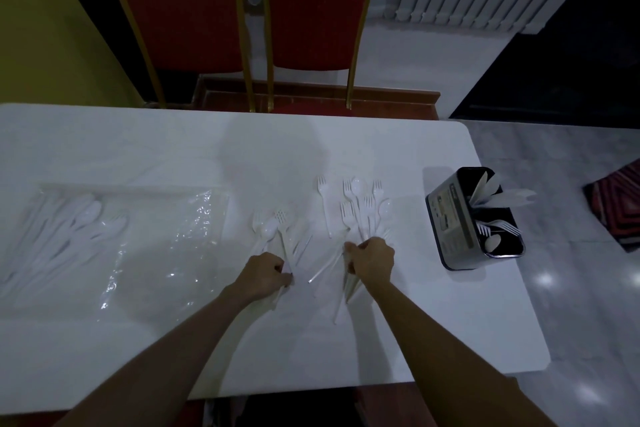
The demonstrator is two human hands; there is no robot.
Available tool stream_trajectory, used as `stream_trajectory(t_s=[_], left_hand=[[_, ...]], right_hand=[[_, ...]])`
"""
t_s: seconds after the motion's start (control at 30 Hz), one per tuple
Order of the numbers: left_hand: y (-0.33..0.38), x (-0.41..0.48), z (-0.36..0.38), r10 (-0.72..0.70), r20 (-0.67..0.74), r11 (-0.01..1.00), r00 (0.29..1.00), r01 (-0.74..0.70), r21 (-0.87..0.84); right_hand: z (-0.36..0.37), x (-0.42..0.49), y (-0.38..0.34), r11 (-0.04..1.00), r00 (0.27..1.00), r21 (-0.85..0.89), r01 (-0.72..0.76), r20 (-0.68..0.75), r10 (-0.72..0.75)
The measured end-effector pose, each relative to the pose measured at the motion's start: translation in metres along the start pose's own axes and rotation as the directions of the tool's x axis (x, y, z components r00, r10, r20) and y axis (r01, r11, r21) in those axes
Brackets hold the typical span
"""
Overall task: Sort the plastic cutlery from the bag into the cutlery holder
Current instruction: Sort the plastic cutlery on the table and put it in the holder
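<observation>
A clear plastic bag (166, 239) lies flat on the left of the white table (207, 149), with several white spoons and forks (79, 222) still inside it. My left hand (265, 276) is closed around a small bunch of white cutlery (273, 229) fanned out ahead of it. My right hand (372, 262) grips a bigger fan of forks and spoons (360, 201). A lone fork (323, 201) and a few loose pieces (323, 269) lie between the hands. The dark cutlery holder (450, 222) stands at the right, with knives, forks and a spoon in it.
Two red chairs with gold frames (311, 28) stand behind the table's far edge. The holder sits close to the table's right edge, with grey tiled floor (571, 288) beyond. A striped red rug (620, 204) lies at the far right.
</observation>
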State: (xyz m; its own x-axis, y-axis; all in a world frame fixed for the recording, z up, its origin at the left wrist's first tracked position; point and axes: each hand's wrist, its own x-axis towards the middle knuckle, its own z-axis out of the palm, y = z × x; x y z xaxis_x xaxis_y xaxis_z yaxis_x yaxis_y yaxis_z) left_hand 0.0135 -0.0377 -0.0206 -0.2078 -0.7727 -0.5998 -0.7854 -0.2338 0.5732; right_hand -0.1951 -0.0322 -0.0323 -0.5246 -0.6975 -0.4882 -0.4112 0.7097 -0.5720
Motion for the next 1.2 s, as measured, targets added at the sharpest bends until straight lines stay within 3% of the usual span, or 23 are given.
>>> stream_trajectory(t_s=[0.1,0.23,0.4,0.53,0.7,0.87,1.0,1.2], left_hand=[[0.004,-0.003,0.003,-0.084,0.104,0.967,0.991,0.106,-0.231],[0.012,-0.009,0.011,-0.052,0.384,0.765,0.922,0.284,-0.578],[0.012,-0.012,0.012,-0.005,0.473,0.712,0.881,0.336,-0.617],[0.006,-0.011,0.007,0.015,0.451,0.761,0.893,0.282,-0.585],[0.017,-0.018,-0.008,0.054,0.542,0.848,0.839,0.248,-0.468],[0.053,-0.019,-0.026,0.146,0.350,0.878,0.925,0.042,-0.477],[0.107,-0.011,-0.042,0.244,0.101,0.854,0.964,-0.165,-0.493],[0.223,0.006,-0.030,0.351,-0.196,0.833,0.916,-0.401,-0.382]], right_hand=[[0.021,-0.005,0.011,0.994,0.996,-0.106,0.027,0.091,-0.017],[0.033,-0.010,0.005,0.993,0.997,-0.113,0.037,0.076,-0.028],[0.024,-0.005,0.002,0.994,0.995,-0.111,0.020,0.096,-0.009],[0.007,-0.006,0.001,0.989,0.989,-0.138,0.053,0.143,-0.033],[-0.028,-0.009,-0.006,0.991,0.946,-0.059,0.118,0.309,-0.094],[-0.076,-0.018,-0.028,0.971,0.912,0.180,0.161,0.348,-0.215],[-0.127,-0.011,-0.049,0.921,0.907,0.251,0.299,0.225,-0.356],[-0.234,0.014,-0.066,0.872,0.890,0.178,0.457,-0.085,-0.449]])
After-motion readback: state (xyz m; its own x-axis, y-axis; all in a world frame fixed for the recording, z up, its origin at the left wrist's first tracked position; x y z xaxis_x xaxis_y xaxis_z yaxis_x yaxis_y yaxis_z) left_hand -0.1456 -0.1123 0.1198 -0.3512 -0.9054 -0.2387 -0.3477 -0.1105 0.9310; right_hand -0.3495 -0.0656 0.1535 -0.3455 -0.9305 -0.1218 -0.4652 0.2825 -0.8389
